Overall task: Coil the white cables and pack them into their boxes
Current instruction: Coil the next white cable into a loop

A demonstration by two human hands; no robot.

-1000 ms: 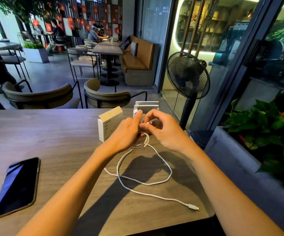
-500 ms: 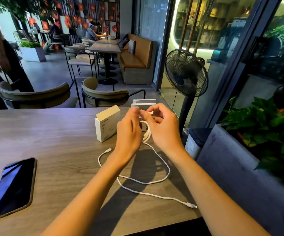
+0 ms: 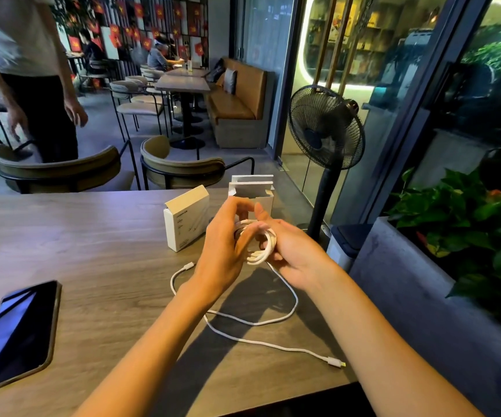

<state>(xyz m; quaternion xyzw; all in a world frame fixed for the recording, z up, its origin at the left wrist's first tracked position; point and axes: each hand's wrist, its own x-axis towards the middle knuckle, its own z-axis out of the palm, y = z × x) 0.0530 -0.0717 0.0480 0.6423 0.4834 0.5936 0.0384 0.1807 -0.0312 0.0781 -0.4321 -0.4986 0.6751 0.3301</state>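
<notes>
Above the wooden table (image 3: 92, 266) my left hand (image 3: 223, 248) and my right hand (image 3: 293, 254) both hold a small coil of white cable (image 3: 263, 242) between them. A strand trails from the coil down to the loose white cable (image 3: 255, 323) looping on the table. One connector (image 3: 189, 265) lies left of my left wrist, another (image 3: 336, 362) near the front right edge. I cannot tell whether this is one cable or two. One white box (image 3: 184, 224) stands with its flap open left of my hands. A second open white box (image 3: 252, 189) stands just behind them.
A dark phone (image 3: 17, 335) lies face up at the front left. Two chairs (image 3: 180, 171) face the table's far edge, and a person (image 3: 32, 70) stands behind them on the left. A standing fan (image 3: 326, 127) and a planter (image 3: 469, 224) flank the right side.
The coil in my hands has grown and less cable lies loose. A connector end has slid into view left of my wrist. A person has walked in at the left.
</notes>
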